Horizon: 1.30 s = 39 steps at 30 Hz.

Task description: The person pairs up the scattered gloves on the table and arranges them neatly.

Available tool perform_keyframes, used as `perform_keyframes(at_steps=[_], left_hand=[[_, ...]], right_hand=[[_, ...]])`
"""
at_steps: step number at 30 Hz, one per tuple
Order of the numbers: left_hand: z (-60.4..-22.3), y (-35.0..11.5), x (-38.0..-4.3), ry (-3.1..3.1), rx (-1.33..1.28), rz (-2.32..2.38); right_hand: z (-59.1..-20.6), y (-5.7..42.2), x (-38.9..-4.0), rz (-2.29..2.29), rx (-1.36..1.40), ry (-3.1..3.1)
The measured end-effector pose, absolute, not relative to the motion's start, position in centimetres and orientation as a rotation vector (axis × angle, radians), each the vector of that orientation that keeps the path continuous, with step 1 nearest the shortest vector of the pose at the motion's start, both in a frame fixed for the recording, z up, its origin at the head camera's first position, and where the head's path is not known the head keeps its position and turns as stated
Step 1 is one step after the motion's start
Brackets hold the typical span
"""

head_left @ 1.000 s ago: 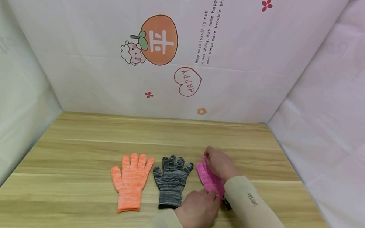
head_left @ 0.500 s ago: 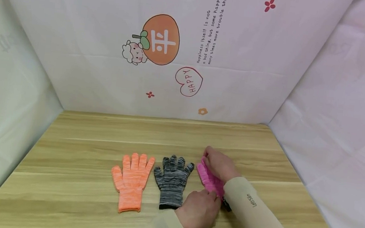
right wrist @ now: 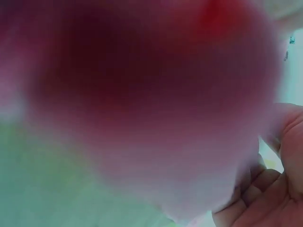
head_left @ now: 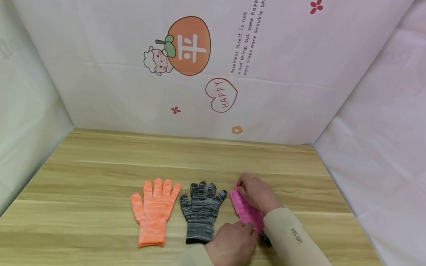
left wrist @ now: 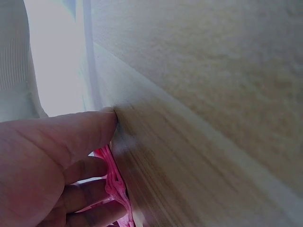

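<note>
A pink knit glove (head_left: 245, 209) lies at the right of the row, partly hidden by both hands. My right hand (head_left: 258, 193) grips its far end by the fingers, and the glove's raised part fills the right wrist view as a pink blur. At the near end my left hand (head_left: 233, 245) holds the edge. In the left wrist view the fingers curl at the pink folds (left wrist: 116, 182), with the thumb low by the tabletop. To the left, a grey-and-black striped glove (head_left: 201, 214) and an orange glove (head_left: 154, 215) lie flat, fingers pointing away.
The wood-grain table (head_left: 73, 205) is enclosed by a printed white back sheet (head_left: 122, 106) and white side sheets. A small black object (head_left: 266, 239) shows under the right sleeve (head_left: 302, 250). The left wrist is right beside the grey glove's dark cuff.
The right hand has shifted very slightly down and to the right, still at the pink glove's far end. The left hand and the other gloves stay as they were.
</note>
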<state>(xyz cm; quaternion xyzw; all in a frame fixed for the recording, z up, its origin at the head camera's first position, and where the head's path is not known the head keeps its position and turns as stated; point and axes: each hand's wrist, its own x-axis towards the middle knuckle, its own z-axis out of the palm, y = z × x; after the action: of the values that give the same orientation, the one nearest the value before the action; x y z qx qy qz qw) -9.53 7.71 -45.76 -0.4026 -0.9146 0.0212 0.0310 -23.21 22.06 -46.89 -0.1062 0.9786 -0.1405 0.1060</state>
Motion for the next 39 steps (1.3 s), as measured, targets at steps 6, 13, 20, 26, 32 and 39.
perform_keyframes(at_steps=[6,13,20,26,32,39], left_hand=[[-45.8,7.7,-9.6,-2.815,-1.254,0.076],[-45.7,7.6,-9.6,-2.805,-1.251,0.106],[-45.9,7.7,-9.6,-2.816,-1.233,0.114],[-46.0,7.7,-9.6,-2.808,-1.223,0.123],[-46.0,7.8,-9.6,-2.818,-1.221,0.084],[-45.9,7.9,-9.7,-2.846,-1.226,0.058]], right_hand=[[-46.5,22.1,-22.8,-0.459,-0.328,2.863],[-45.3,22.5,-22.7,-0.507,-0.383,2.92],[-45.0,21.5,-21.9,-0.485,-0.458,2.805],[-45.9,21.0,-21.7,-0.501,-0.412,2.812],[-46.3,20.7,-21.8,-0.466,-0.389,2.839],[-46.4,20.6,-21.7,-0.451,-0.434,2.885]])
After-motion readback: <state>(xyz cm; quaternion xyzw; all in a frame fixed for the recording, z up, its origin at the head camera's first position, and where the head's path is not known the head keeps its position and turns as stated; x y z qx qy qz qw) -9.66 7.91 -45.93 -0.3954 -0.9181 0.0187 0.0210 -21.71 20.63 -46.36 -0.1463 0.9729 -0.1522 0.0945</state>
